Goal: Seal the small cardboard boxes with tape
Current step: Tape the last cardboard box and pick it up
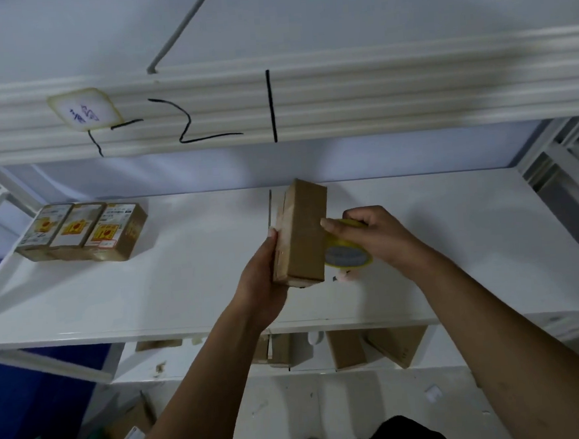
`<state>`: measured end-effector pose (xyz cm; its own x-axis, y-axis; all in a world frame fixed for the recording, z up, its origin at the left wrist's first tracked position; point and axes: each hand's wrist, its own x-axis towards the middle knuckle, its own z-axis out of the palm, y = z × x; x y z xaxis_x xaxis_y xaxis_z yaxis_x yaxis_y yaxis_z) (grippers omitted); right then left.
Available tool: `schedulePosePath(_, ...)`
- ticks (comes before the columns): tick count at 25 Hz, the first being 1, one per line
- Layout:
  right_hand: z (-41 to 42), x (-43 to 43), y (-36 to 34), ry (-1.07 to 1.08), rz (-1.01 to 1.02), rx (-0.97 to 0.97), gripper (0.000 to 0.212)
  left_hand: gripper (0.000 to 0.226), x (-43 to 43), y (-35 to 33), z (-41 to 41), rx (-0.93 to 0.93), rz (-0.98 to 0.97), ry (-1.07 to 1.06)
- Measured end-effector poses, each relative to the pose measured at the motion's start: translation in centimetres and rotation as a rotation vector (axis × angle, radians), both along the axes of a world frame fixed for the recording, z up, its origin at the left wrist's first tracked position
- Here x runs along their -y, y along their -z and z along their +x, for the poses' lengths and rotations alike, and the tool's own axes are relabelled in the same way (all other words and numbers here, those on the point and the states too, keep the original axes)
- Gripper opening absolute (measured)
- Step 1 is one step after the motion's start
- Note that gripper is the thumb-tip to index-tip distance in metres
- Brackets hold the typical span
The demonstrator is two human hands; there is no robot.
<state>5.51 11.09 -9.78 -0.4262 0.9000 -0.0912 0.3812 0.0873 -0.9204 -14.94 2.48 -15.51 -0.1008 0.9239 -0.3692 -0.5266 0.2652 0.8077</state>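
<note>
A plain brown cardboard box [302,232] is held up on end above the white shelf [190,288], slightly tilted. My left hand [265,282] grips its left side and lower end from below. To the box's right, my right hand [375,237] holds a yellow roll of clear tape [347,256], thumb pressed against the box's right edge. Part of the roll is hidden behind the box and my fingers.
Three labelled boxes [83,232] with yellow and red stickers lie side by side at the shelf's back left. More brown boxes [369,347] sit on the lower shelf. An upper shelf edge [341,102] with black marker strokes overhangs. A metal frame post [551,160] stands at right.
</note>
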Motion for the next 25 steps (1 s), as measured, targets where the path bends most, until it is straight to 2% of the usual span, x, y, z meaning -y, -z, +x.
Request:
schedulePosePath(2,0.7,0.2,0.1,0.029,0.019,0.027,0.060,0.049,-0.2,-0.5,0.7,-0.376,-0.040,-0.066)
schedulePosePath(3,1.0,0.4,0.2,0.037,0.043,0.070,0.060,0.049,-0.1,-1.1,1.2,-0.485,-0.080,-0.116)
schedulePosePath(4,1.3,0.7,0.4,0.050,0.074,0.108,0.061,0.055,-0.1,-1.7,1.8,-0.527,-0.100,-0.130)
schedulePosePath(7,2.4,1.2,0.2,0.047,0.184,0.146,0.058,0.080,0.3,-3.3,4.3,-0.574,-0.061,0.069)
schedulePosePath(9,4.0,0.8,-0.3,0.004,0.129,0.080,0.061,0.080,0.1,-3.5,5.3,-0.594,-0.038,0.051)
schedulePosePath(12,7.2,0.2,-0.8,-0.154,-0.017,-0.108,0.064,0.064,0.2,-3.7,5.6,-0.446,-0.045,-0.074)
schedulePosePath(14,8.6,0.5,-0.6,-0.208,0.025,-0.138,0.066,0.063,1.1,-3.7,5.8,-0.313,-0.043,-0.099)
schedulePosePath(17,9.3,0.1,-0.1,-0.105,0.199,0.011,0.066,0.061,2.3,-3.7,5.9,-0.158,-0.022,-0.053)
schedulePosePath(19,9.6,-0.5,0.1,-0.045,0.149,0.122,0.069,0.063,2.6,-3.8,6.6,-0.056,0.021,0.019)
schedulePosePath(21,9.7,-1.0,0.5,-0.029,0.059,0.127,0.063,0.060,2.8,-4.0,7.9,0.038,0.065,0.026)
schedulePosePath(25,9.4,-0.9,-0.4,-0.024,0.083,0.060,0.063,0.050,3.0,-4.2,9.4,0.154,0.100,0.017)
